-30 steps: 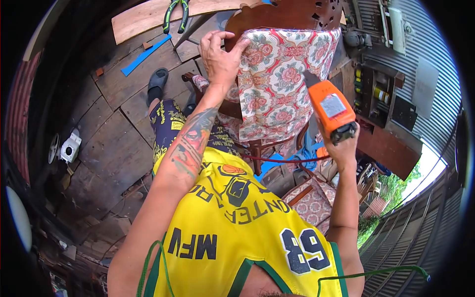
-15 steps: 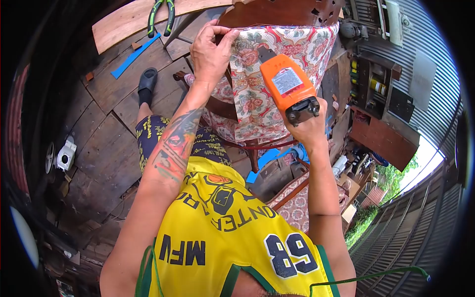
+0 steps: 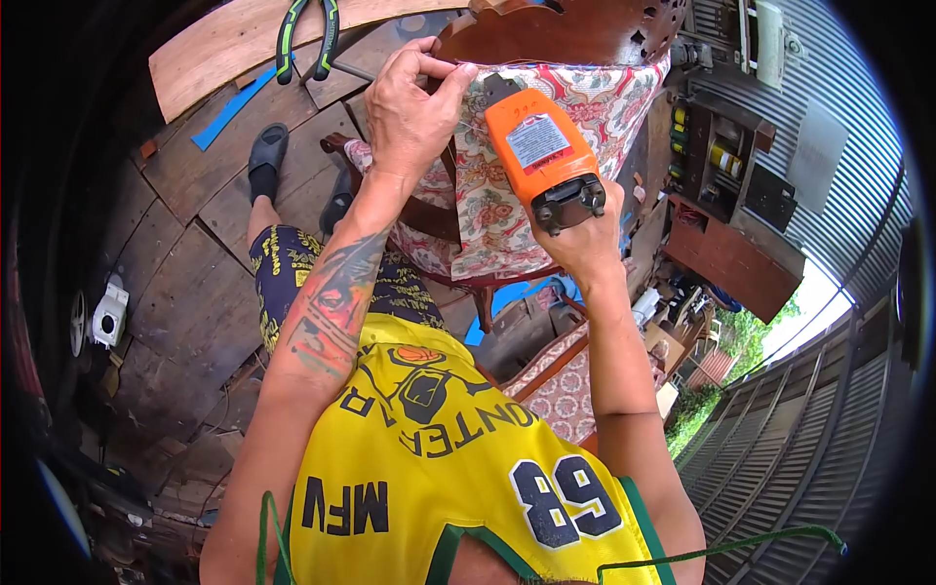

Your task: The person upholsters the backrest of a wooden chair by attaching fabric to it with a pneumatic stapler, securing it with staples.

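A wooden chair (image 3: 585, 37) with a carved dark-brown back stands in front of me, with floral fabric (image 3: 492, 219) draped over it. My left hand (image 3: 414, 115) is closed in a pinch on the fabric's upper left edge, thumb and forefinger at the border where cloth meets wood. In my right hand (image 3: 592, 244) is an orange staple gun (image 3: 541, 141), gripped from behind by its handle. Its dark nose points up and left, overlapping the fabric just below the top edge, close to my left fingertips.
Green-and-black pliers (image 3: 310, 44) rest by a wooden plank (image 3: 219, 49) at the upper left. A blue strip (image 3: 232, 112) lies on the wooden floor. A patterned seat (image 3: 556, 390) stands below the chair; a shelf unit (image 3: 717, 156) with spools is on the right.
The staple gun has moved up and left, its nose now nearer the fabric's top edge and my left fingers. My left hand keeps its pinch. The view has shifted slightly.
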The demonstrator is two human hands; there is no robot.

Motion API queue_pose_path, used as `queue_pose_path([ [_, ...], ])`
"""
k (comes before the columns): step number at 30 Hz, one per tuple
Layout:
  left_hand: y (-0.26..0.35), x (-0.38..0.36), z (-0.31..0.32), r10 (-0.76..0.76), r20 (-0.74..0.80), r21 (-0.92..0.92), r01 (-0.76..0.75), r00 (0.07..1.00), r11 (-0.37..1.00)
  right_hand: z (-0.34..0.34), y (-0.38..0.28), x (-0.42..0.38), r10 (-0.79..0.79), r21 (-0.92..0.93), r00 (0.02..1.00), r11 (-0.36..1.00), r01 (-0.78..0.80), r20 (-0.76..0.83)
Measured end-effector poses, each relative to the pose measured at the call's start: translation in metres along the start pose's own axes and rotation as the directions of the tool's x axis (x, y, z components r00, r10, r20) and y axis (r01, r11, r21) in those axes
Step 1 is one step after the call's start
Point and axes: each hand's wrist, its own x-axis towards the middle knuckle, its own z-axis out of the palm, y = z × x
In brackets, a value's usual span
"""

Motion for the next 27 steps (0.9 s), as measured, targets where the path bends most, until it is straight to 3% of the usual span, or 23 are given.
queue_pose_path([
  [2, 0.0, 0.001, -0.002, -0.033, 0.011, -0.016, 0.033, 0.999, 0.999, 0.002, 0.0, -0.003, 0.142, -0.006, 0.986, 0.99, -0.142, 0.086],
  [24, -0.003, 0.007, -0.002, -0.119, 0.039, -0.094, 0.122, 0.992, 0.988, -0.012, -0.032, 0.026, 0.184, -0.007, 0.975, 0.983, -0.185, 0.125],
  [27, -0.002, 0.008, -0.002, -0.132, 0.047, -0.088, 0.136, 0.99, 0.987, -0.014, -0.037, 0.029, 0.244, -0.011, 0.956, 0.969, -0.246, 0.163],
])
